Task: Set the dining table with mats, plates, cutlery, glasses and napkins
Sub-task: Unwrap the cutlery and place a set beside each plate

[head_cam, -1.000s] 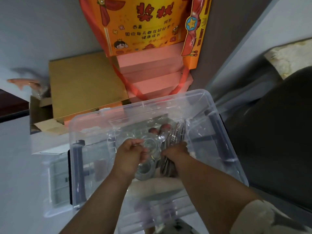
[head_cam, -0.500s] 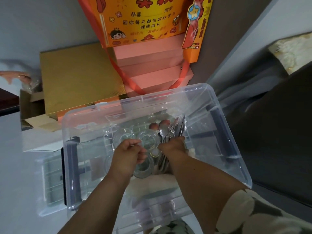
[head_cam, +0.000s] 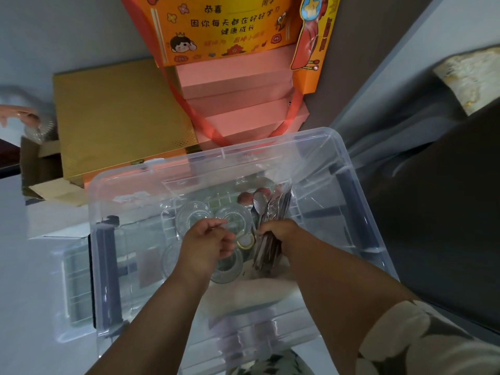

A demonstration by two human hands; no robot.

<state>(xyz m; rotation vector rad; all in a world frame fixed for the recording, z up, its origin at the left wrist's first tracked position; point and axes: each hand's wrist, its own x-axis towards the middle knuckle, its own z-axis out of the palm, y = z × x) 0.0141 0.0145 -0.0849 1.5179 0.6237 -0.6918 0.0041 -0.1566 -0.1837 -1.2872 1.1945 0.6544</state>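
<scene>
Clear storage bin (head_cam: 349, 169): open top, access from above. Interior crowded: upright glasses (head_cam: 234, 221) at centre and 9 o'clock, cutlery bundle (head_cam: 273, 212) toward 1 o'clock; bare floor strip along the 3 o'clock wall. Outside, pink boxes (head_cam: 243, 104) and gold box (head_cam: 116, 115) close off 11 to 12 o'clock.

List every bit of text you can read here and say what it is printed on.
"恭喜" on the orange box, top left of its panel.
"同学" on the same panel, top right.
"因你每天都在好好学习" across its middle.
"健康成长" just below that.
Small yellow line under it: too blurred to read.
Red characters down the box's side flap: too blurred to read.
Nothing readable on the clear bin, gold box or pink boxes.
</scene>
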